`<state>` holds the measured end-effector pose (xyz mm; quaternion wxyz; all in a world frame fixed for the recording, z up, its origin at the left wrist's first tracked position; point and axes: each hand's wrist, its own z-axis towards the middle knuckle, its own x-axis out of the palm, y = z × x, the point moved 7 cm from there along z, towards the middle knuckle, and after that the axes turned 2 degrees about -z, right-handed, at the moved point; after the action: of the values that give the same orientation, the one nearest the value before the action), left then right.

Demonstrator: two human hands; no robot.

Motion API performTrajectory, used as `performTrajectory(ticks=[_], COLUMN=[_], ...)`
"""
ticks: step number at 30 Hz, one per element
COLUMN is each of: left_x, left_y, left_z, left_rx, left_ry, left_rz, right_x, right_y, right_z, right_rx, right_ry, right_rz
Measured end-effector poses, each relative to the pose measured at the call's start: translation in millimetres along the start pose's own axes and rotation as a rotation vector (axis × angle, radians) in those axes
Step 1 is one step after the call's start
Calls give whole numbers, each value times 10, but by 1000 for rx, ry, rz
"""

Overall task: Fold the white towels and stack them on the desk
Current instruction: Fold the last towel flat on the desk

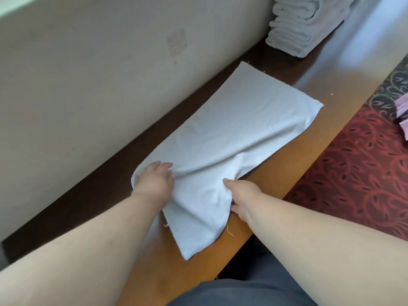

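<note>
A white towel [231, 129] lies lengthwise on the narrow wooden desk [293, 155], its far end flat and its near end bunched and lifted. My left hand [154, 184] grips the towel's wall-side edge, fingers curled into the cloth. My right hand [240, 197] pinches the opposite edge, thumb on top and fingers tucked under the fabric. Between the two hands the cloth rises in a fold, and a loose flap trails back toward me. A stack of folded white towels [302, 25] stands at the desk's far end.
A beige wall [110, 74] runs along the desk's left side. To the right, below the desk edge, is a red patterned carpet [353, 173]. Something pink [403, 115] lies on the floor at the far right.
</note>
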<state>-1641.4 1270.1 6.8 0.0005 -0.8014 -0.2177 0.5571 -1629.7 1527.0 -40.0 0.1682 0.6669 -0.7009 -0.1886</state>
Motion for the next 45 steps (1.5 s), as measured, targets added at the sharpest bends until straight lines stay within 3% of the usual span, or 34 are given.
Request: performTrajectory(ticks=[5, 8, 10, 12, 16, 21, 23, 26, 28, 30, 34, 38, 41, 45], left_x=[-225, -227, -133, -96, -170, -361, -325, -123, -61, -93, -161, -59, 10, 1], left_y=[543, 878, 977, 969, 938, 1149, 1157, 1106, 1088, 1094, 1146, 1249, 1211, 1333], left_z=[-127, -189, -179, -144, -53, 70, 101, -3, -87, -133, -200, -347, -439, -584], left_rx=[-238, -423, -499, -489, -462, -495, -518, -642, -585, -497, -475, -506, -409, -388], left_ry=[-106, -91, 36, 105, 71, -133, -82, 185, 271, 227, 124, 112, 151, -49], left_rz=[-76, -156, -236, -264, -211, -368, -399, -498, -387, -268, -274, -463, -276, -355], right_x=[-1, 27, 97, 152, 253, 196, 252, 431, 501, 515, 501, 587, 616, 597], right_y=[-200, -532, -731, -881, -1109, -1175, -1210, -1304, -1384, -1470, -1653, -1758, -1779, -1890], right_z=[-169, -348, -437, -504, -662, -758, -813, -927, -960, -970, -1014, -1085, -1095, -1186], right_rx=[-80, 16, 60, 109, 236, 161, 154, 226, 256, 278, 371, 376, 355, 432], right_ry=[-119, -21, 66, 107, 168, -84, -64, 128, 218, 235, 217, 261, 245, 252], right_rz=[31, 22, -30, -71, -121, 213, 262, 134, -37, -100, -19, 1, -88, -190])
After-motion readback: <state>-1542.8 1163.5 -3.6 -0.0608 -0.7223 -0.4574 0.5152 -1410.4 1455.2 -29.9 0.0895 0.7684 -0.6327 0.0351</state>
